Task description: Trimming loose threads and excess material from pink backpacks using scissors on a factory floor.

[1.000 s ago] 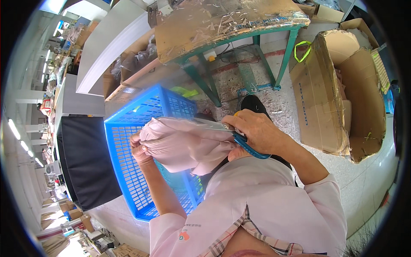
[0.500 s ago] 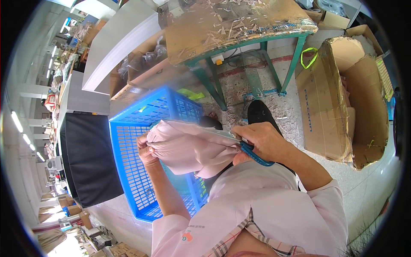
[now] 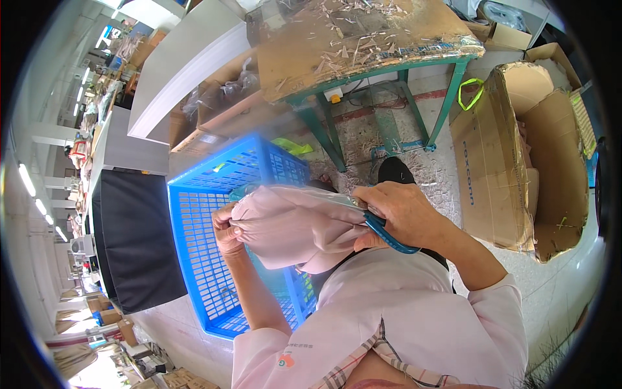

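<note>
The left hand (image 3: 227,230) pinches one end of a bunched pink cloth (image 3: 291,227). The right hand (image 3: 405,211) is closed around scissors with a blue handle (image 3: 391,237), at the other end. The cloth is up in the air, in front of the tummy and partly over a blue basket (image 3: 194,227) full of holes. Past it stands a brown table (image 3: 285,71) with green legs. Little scraps (image 3: 334,58) lie all over its top, and more bits lie on the pale floor (image 3: 505,256). A big open box (image 3: 489,188) stands to the right. Bright lamps (image 3: 27,183) shine far off on the left.
</note>
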A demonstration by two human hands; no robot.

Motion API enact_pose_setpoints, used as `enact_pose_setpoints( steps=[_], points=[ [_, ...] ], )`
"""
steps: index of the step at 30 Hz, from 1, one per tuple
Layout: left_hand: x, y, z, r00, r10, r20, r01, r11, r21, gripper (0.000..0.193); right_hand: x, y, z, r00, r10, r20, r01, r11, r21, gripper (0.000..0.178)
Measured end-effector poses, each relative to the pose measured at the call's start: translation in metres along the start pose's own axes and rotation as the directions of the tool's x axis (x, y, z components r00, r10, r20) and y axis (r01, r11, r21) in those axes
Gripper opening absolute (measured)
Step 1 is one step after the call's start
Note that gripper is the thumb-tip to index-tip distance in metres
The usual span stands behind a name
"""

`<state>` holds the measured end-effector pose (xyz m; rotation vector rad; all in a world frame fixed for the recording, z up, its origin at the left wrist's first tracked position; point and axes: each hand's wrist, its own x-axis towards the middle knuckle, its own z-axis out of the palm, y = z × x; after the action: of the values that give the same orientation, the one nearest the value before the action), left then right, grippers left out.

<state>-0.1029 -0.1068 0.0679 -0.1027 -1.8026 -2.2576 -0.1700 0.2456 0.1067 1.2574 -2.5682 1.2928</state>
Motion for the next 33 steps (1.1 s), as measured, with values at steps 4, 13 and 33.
enact_pose_setpoints(
  steps=[4, 13, 33],
  points=[
    [0.0, 0.0, 0.002, 1.0, -0.001, 0.008, 0.001, 1.0, -0.009, 0.04, 0.003, -0.004, -0.005, 0.999, 0.017, 0.033, -0.018, 0.999, 0.029, 0.03],
    [0.001, 0.001, 0.0, 0.998, -0.003, 0.058, 0.003, 1.0, -0.001, 0.041, 0.003, -0.003, -0.015, 0.996, 0.013, 0.093, -0.019, 0.998, 0.058, 0.034],
    [0.002, 0.001, 0.006, 0.994, -0.058, 0.089, 0.052, 0.996, 0.076, 0.04, 0.015, 0.002, -0.028, 0.994, -0.044, 0.096, 0.047, 0.998, -0.029, 0.041]
  ],
)
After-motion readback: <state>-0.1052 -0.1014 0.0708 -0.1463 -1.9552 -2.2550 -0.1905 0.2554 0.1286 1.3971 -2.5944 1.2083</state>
